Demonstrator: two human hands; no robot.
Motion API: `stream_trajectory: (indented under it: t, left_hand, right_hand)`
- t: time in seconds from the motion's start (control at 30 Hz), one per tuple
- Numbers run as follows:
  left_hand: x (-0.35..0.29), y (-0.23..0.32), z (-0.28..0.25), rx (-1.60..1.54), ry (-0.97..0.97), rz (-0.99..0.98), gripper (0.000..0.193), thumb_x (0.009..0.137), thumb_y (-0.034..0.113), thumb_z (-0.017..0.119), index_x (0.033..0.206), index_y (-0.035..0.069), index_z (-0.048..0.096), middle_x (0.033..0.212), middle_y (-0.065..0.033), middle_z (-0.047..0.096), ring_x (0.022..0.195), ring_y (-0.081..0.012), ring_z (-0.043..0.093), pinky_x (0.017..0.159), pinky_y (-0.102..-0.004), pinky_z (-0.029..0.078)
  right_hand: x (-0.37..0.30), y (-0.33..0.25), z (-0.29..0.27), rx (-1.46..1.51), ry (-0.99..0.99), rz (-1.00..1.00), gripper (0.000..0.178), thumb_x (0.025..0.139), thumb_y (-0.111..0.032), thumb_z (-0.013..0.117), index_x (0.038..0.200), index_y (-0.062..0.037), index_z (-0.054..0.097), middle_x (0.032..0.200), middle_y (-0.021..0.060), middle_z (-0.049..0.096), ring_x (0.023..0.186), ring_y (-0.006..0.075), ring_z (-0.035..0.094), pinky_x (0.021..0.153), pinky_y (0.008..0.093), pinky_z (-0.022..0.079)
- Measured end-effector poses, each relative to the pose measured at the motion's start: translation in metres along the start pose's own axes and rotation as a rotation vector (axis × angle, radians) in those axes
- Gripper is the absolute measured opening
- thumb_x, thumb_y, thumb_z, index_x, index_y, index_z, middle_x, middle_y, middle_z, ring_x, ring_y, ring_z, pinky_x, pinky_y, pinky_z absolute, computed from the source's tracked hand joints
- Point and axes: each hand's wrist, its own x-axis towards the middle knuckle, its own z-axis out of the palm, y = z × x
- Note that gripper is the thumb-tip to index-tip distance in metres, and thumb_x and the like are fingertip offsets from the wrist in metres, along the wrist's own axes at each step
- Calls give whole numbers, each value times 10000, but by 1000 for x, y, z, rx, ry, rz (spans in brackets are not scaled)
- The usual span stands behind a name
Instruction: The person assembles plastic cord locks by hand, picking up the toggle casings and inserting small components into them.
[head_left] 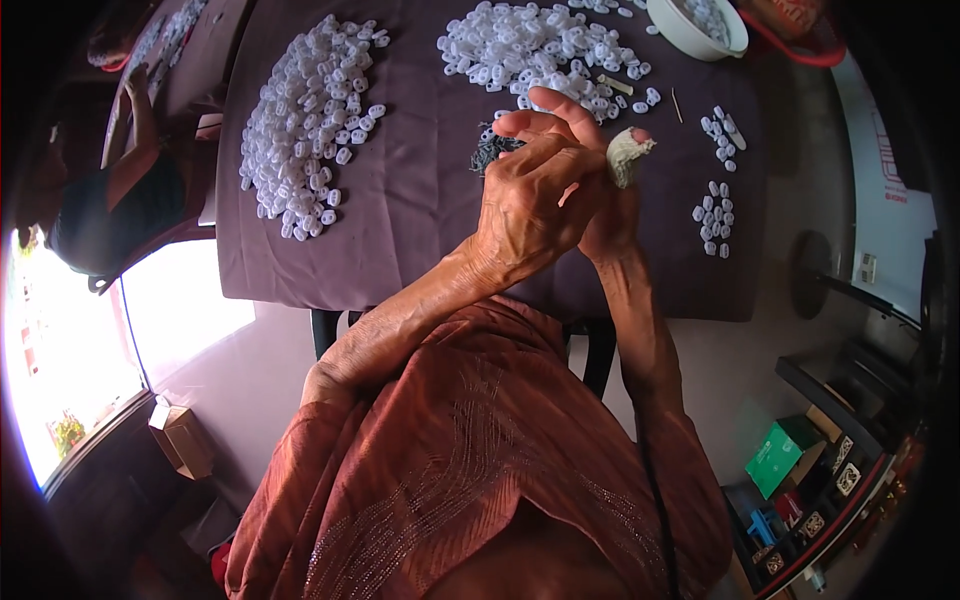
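Note:
Over the near middle of the table, my left hand is closed, its fingers bent in against my right palm. Whatever those fingers pinch, if anything, is hidden. My right hand is turned palm up, fingers stretched out to the left and apart. A cream-coloured wrap covers part of its thumb, with the tip showing. A tangled dark grey clump of thread or mesh lies just left of my hands. Beyond them spreads a heap of small pale plastic pieces, each with dark openings.
A brown cloth covers the table. Another large heap of pale pieces lies left, and a small group right. A white bowl of pieces stands at the far right beside a red tray. Another person sits at left.

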Motion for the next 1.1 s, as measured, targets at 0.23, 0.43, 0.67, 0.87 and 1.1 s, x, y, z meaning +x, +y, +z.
stream_trajectory:
  t: [0.23, 0.43, 0.67, 0.87, 1.1]
  left_hand:
    - [7, -6, 4, 48, 86, 80, 167, 602, -7, 625, 756, 40, 580, 697, -64, 561, 620, -195, 575, 550, -278, 445]
    - [4, -12, -3, -38, 33, 42, 162, 578, 7, 630, 727, 28, 571, 669, -68, 567, 597, -196, 565, 558, -272, 451]
    - [0, -9, -2, -63, -35, -36, 141, 618, 11, 622, 753, 15, 582, 722, -84, 592, 629, -194, 582, 605, -259, 457]
    - [-2, -10, -3, -343, 51, -299, 155, 715, 113, 626, 810, -8, 610, 721, -98, 612, 652, -150, 599, 595, -262, 468]
    - [6, -11, -15, -250, -116, -664, 195, 772, 144, 576, 857, -27, 613, 716, -65, 625, 701, -95, 577, 645, -229, 458]
  right_hand:
    - [-1, -3, 1, -256, -58, -117, 835, 780, -680, 308, 1253, 7, 319, 1159, 186, 455, 1071, 252, 459, 935, 371, 356]
    - [1, 19, -12, -154, 265, -73, 720, 820, -613, 351, 1114, 31, 481, 1000, 111, 558, 926, 179, 529, 833, 311, 405]
    - [2, 8, -24, -693, 318, -335, 512, 867, -438, 374, 1041, 12, 546, 905, 119, 600, 822, 154, 556, 736, 285, 438]
    - [-2, 9, -21, -604, 354, -237, 429, 868, -350, 389, 1051, 9, 538, 893, 121, 604, 814, 166, 565, 730, 294, 441]
    - [-2, 20, -33, -976, 275, -472, 230, 832, -89, 458, 1035, -23, 544, 918, 129, 601, 805, 239, 589, 712, 314, 450]
